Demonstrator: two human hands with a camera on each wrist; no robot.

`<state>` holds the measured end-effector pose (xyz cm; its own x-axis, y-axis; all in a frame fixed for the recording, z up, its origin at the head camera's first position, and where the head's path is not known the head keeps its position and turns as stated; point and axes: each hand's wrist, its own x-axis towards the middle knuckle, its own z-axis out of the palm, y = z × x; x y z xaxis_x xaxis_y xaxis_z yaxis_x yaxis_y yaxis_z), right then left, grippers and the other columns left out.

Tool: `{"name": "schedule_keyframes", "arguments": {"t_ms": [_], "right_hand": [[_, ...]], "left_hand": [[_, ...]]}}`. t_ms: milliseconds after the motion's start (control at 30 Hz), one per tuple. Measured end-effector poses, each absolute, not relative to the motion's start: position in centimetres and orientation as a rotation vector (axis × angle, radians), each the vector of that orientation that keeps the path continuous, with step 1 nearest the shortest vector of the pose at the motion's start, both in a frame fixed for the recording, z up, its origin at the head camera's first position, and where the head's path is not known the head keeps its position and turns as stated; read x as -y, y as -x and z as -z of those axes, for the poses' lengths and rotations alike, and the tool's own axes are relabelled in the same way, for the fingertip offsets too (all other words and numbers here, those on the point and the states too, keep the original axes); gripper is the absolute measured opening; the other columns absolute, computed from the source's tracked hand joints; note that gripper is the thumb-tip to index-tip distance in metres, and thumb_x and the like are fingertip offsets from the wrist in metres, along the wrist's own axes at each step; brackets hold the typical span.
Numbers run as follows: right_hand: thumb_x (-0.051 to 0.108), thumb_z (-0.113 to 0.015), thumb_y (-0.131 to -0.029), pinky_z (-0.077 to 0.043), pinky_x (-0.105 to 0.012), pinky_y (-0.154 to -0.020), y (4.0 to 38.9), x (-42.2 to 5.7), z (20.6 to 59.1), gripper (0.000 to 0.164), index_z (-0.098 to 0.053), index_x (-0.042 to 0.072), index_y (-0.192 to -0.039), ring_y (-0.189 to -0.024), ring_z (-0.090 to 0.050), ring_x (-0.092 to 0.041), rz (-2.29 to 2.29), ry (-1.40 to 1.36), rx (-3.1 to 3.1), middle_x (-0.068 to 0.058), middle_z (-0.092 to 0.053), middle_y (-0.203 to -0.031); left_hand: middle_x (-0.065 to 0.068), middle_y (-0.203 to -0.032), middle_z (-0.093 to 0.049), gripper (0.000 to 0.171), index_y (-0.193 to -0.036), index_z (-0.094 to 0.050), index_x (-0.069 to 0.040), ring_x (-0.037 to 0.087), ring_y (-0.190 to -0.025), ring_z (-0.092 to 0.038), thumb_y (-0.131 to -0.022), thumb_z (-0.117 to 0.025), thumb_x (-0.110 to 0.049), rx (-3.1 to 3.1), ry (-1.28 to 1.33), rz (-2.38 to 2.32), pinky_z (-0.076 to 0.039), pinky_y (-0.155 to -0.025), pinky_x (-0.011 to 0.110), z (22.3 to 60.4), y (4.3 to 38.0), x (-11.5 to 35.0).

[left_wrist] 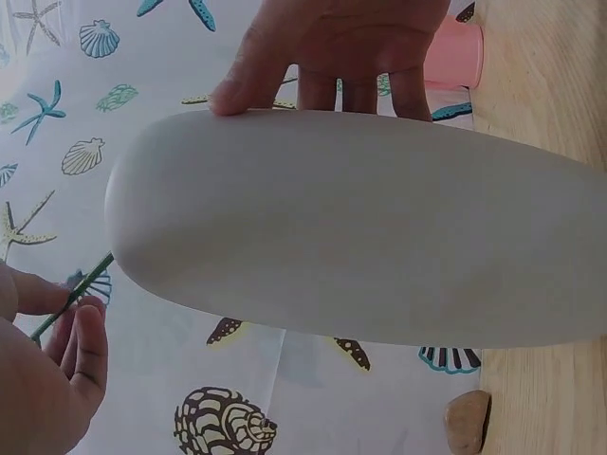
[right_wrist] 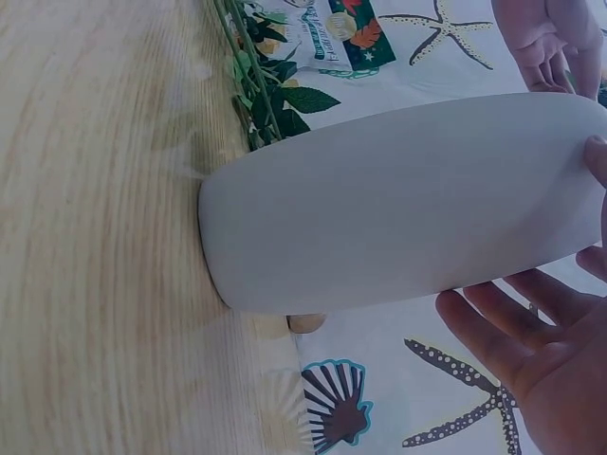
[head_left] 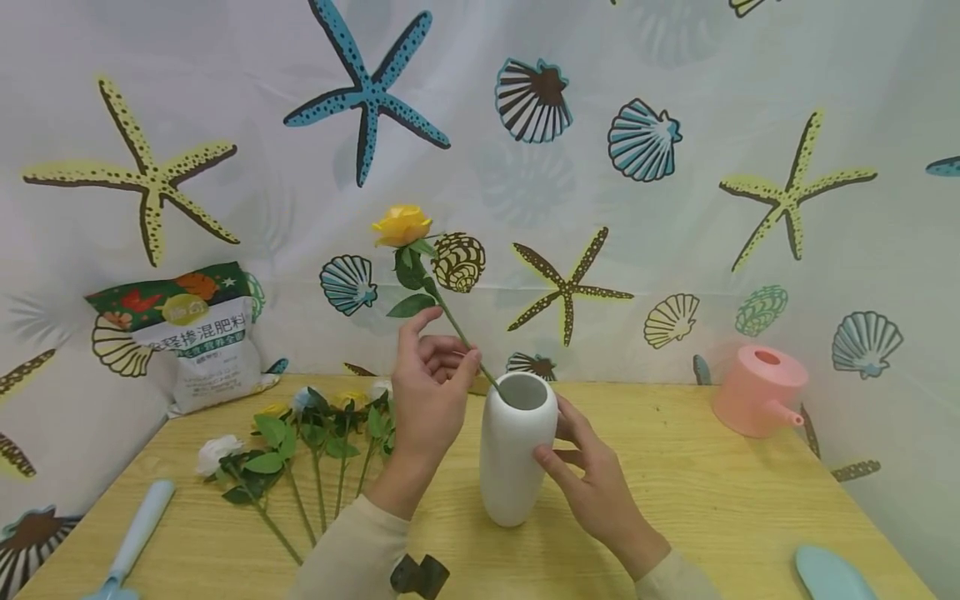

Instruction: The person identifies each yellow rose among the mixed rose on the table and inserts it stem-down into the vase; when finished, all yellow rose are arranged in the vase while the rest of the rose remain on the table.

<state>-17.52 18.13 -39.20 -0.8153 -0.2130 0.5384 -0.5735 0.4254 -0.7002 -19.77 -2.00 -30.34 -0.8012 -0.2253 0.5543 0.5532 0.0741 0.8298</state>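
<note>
A tall white vase stands upright on the wooden table. My right hand holds it from the right, thumb in front and fingers around the far side; in the right wrist view, those fingers lie along the vase wall. Left of the vase's mouth, my left hand pinches the green stem of a yellow rose between thumb and fingers. The bloom leans up and left above that hand. The stem's lower part reaches the left rim of the vase; its tip is hidden. The left wrist view also shows the pinched stem.
Several cut flowers, including a white rose, lie left of my left arm. A fertilizer bag leans at the back left, with a light-blue-handled tool nearer. At right are a pink watering can and a light-blue object. A stone lies behind the vase.
</note>
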Motion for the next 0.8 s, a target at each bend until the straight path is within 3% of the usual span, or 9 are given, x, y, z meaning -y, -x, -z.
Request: {"name": "schedule_keyframes", "arguments": {"t_ms": [267, 533, 800], "right_hand": [[0.009, -0.064, -0.098, -0.059, -0.033, -0.087, 17.51, -18.22, 39.24, 0.063, -0.037, 0.014, -0.155, -0.115, -0.065, -0.021, -1.353, -0.689, 2.299, -0.011, -0.065, -0.132], [0.011, -0.064, -0.099, -0.059, -0.033, -0.088, 17.47, -18.19, 39.08, 0.063, -0.037, 0.016, -0.155, -0.116, -0.065, -0.025, -1.369, -0.66, 2.321, -0.011, -0.065, -0.133], [0.013, -0.064, -0.099, -0.059, -0.033, -0.089, 17.5, -18.25, 39.1, 0.063, -0.037, 0.017, -0.155, -0.117, -0.065, -0.03, -1.375, -0.645, 2.336, -0.01, -0.065, -0.133]], "left_hand": [[0.013, -0.092, -0.072, 0.049, -0.134, -0.05, -0.004, 0.021, -0.076, -0.067, -0.09, -0.072, 0.0, 1.929, 0.461, 1.56, -0.055, -0.071, 0.02, 30.89, 19.59, 1.58], [0.012, -0.09, -0.076, 0.035, -0.114, -0.042, -0.003, 0.017, -0.07, -0.067, -0.094, -0.07, -0.007, 1.932, 0.395, 1.666, -0.055, -0.069, 0.023, 31.06, 19.3, 1.21], [0.015, -0.09, -0.075, 0.06, -0.14, -0.029, -0.01, 0.016, -0.07, -0.068, -0.096, -0.069, -0.007, 1.843, 0.37, 1.823, -0.06, -0.068, 0.027, 31.05, 19.21, 1.01]]}}
